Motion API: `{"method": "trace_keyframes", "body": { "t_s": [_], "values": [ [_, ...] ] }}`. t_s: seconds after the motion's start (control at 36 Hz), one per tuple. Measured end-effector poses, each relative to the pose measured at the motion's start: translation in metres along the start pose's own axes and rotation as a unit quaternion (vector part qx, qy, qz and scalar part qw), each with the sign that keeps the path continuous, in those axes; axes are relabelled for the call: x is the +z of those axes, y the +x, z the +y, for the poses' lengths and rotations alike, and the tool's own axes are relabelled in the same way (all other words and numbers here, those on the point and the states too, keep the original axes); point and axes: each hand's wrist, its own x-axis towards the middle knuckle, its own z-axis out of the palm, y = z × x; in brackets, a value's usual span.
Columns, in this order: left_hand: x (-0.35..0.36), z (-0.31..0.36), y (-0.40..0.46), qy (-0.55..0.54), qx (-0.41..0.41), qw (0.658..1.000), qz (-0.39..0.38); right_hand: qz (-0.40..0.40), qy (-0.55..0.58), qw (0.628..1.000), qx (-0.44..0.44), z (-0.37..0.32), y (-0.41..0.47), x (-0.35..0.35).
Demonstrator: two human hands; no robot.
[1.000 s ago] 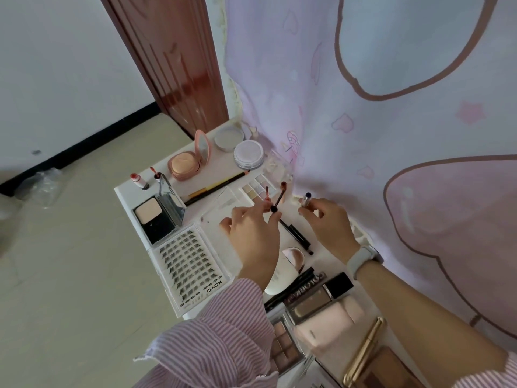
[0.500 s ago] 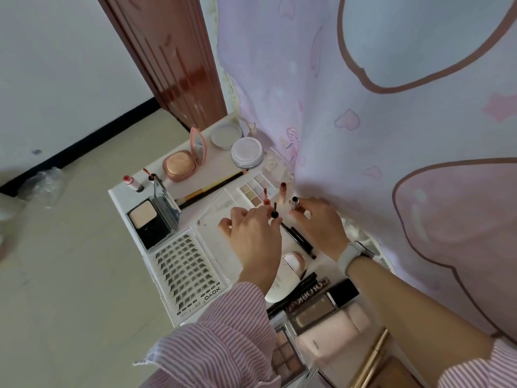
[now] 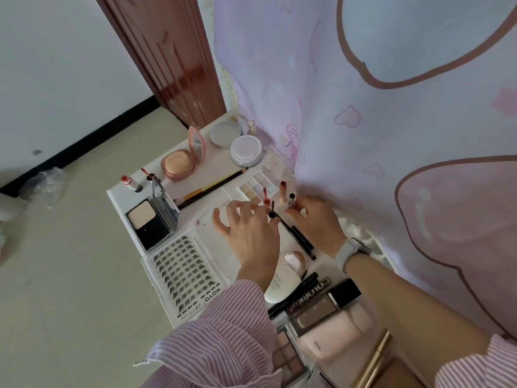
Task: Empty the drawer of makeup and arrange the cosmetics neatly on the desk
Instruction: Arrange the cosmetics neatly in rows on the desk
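The left hand (image 3: 249, 233) hovers over the white desk (image 3: 117, 197), fingers spread, pinching a small black wand (image 3: 272, 210). The right hand (image 3: 316, 219) curls around a little tube (image 3: 291, 199). An eyeshadow box (image 3: 257, 186) lies just behind them.

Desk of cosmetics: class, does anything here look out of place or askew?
Yes. Near the far-left corner, the lipstick lies uncapped, its red tip bare. The long pencil lies diagonally across the desk, out of line with the lash tray. The powder compact stands open.
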Motion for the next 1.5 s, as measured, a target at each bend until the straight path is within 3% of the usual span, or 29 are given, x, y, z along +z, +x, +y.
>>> {"method": "trace_keyframes", "body": {
  "t_s": [0.61, 0.75, 0.86, 1.03, 1.25, 1.36, 1.5],
  "values": [
    [0.006, -0.006, -0.004, -0.026, 0.004, 1.000, -0.004, -0.002, 0.005, 0.999, 0.033, -0.001, -0.017, -0.010],
    [-0.004, -0.009, -0.014, -0.073, -0.001, 0.997, -0.019, -0.100, -0.051, 0.993, 0.019, 0.002, -0.040, -0.019],
    [-0.016, -0.020, -0.029, -0.110, 0.016, 0.994, 0.009, -0.214, -0.149, 0.965, -0.035, -0.001, -0.055, -0.024],
    [-0.033, -0.039, -0.057, -0.164, 0.016, 0.985, 0.047, -0.246, -0.272, 0.925, -0.102, -0.013, -0.059, -0.020],
    [-0.048, -0.054, -0.089, -0.235, 0.042, 0.970, 0.041, -0.268, -0.193, 0.943, -0.045, -0.020, -0.064, -0.020],
    [-0.053, -0.055, -0.099, -0.299, 0.040, 0.953, -0.019, -0.279, -0.135, 0.951, 0.008, -0.016, -0.070, -0.024],
    [-0.066, -0.056, -0.105, -0.317, 0.085, 0.942, -0.070, -0.235, -0.042, 0.971, 0.018, -0.020, -0.078, -0.032]
  ]
}}
